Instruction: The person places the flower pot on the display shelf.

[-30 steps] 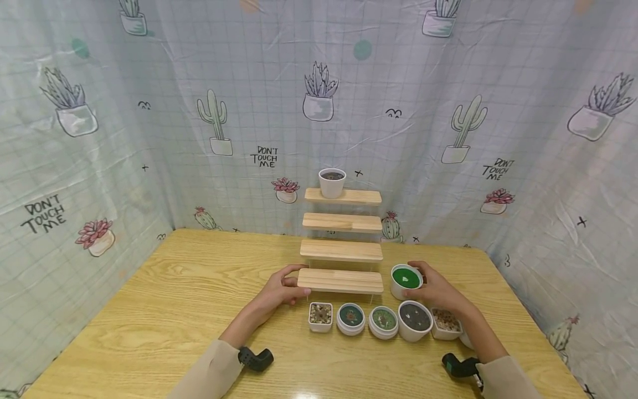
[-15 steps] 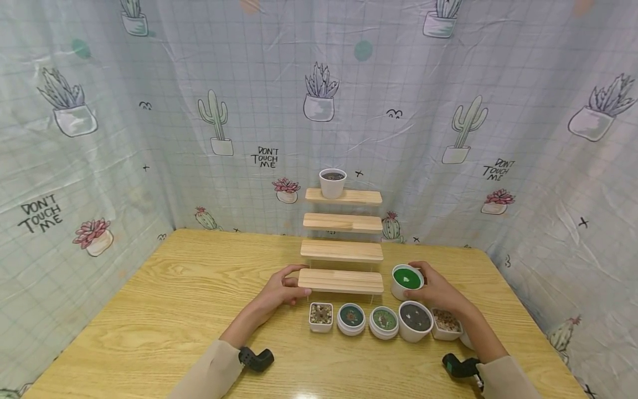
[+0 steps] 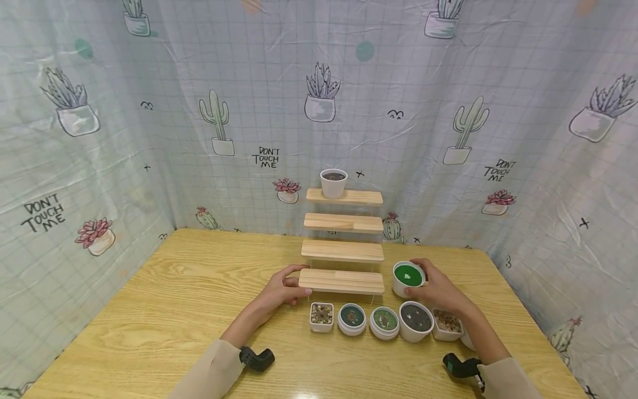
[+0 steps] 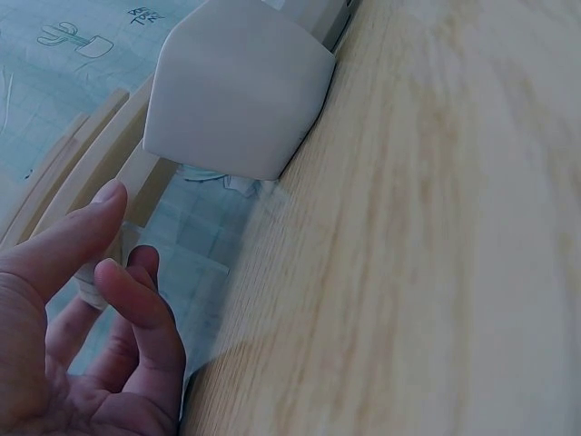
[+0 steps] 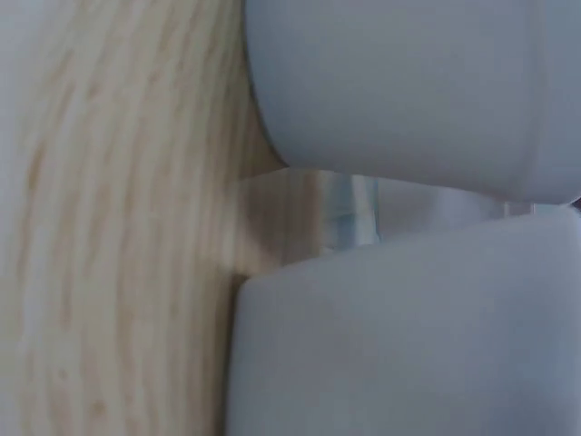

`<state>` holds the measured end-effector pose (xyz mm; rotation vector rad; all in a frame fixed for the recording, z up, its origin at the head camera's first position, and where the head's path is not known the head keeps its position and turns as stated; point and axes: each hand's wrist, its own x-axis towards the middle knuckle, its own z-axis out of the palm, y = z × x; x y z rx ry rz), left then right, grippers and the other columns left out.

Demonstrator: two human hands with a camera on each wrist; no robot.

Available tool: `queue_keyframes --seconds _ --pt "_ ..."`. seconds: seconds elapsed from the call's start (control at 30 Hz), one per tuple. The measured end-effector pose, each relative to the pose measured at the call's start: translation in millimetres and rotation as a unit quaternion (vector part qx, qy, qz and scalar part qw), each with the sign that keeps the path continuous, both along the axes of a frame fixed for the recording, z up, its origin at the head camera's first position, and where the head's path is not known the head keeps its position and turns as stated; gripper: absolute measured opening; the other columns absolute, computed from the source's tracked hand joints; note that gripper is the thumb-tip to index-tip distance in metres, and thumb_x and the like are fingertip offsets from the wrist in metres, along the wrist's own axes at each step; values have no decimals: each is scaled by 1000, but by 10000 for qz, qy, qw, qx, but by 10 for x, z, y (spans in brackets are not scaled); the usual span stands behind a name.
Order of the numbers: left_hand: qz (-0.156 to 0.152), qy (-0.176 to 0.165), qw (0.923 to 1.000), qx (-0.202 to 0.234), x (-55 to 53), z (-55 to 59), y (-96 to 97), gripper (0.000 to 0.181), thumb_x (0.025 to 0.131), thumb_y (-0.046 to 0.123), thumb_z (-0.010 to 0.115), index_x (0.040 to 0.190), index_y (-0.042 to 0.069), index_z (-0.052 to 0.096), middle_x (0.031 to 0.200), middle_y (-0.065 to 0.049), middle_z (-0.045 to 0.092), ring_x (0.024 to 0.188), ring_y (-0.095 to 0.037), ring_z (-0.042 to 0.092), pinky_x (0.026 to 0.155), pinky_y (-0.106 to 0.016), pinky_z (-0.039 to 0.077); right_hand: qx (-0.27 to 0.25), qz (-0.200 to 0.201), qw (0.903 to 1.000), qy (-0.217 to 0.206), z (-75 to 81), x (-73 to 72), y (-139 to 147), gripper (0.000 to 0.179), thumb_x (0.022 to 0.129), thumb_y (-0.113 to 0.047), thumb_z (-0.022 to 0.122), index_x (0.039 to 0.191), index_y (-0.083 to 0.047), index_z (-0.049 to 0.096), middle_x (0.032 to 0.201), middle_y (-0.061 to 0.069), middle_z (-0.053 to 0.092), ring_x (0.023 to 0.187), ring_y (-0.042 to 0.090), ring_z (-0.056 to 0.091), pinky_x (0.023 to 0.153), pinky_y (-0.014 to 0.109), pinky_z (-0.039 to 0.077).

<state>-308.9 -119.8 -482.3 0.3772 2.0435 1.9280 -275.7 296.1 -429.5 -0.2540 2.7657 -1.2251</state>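
A four-tier stepped wooden shelf (image 3: pixel 341 281) stands at the middle of the table. My left hand (image 3: pixel 279 289) holds the left end of its lowest board, thumb at the front edge and fingers behind; the left wrist view shows this left hand (image 4: pixel 100 318) curled at the board's end. To the right of the shelf, my right hand (image 3: pixel 438 288) grips a round white pot with a green top (image 3: pixel 408 276) by its right side. The right wrist view shows no fingers, only white pots (image 5: pixel 408 345) close by.
A white pot with a dark top (image 3: pixel 333 184) sits on the highest board. Before the shelf stand a square pebble pot (image 3: pixel 321 317), two low round pots (image 3: pixel 351 319), a larger dark-topped pot (image 3: pixel 416 321) and another square pot (image 3: pixel 446 325). A patterned curtain (image 3: pixel 259 100) hangs behind.
The green-topped pot in my right hand has risen or shifted back very slightly. My left hand stays at the lowest board, and the other pots have not moved.
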Motion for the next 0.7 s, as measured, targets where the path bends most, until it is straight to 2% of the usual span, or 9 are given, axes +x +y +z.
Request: queue_keyframes --seconds 0.3,0.53,0.7 --pt "-16 -30 10000 30 14 11 1 72 86 16 84 150 18 51 94 1 74 73 -11 56 62 -25 48 -28 21 9995 308 114 31 -23 87 91 -28 79 155 5 30 151 31 44 136 49 48 103 55 48" --pt "-29 -10 10000 50 17 13 1 72 86 16 84 150 17 51 94 1 74 75 -11 57 62 -24 49 -43 86 9988 473 183 59 -30 86 92 -28 78 155 5 30 147 31 47 129 46 54 92 41 52" --pt "-41 -20 10000 42 4 -2 -1 72 86 16 84 150 18 51 92 1 73 74 -11 56 62 -24 48 -225 130 9985 472 216 80 -41 86 93 -27 78 156 5 28 147 30 47 127 43 56 91 40 55"
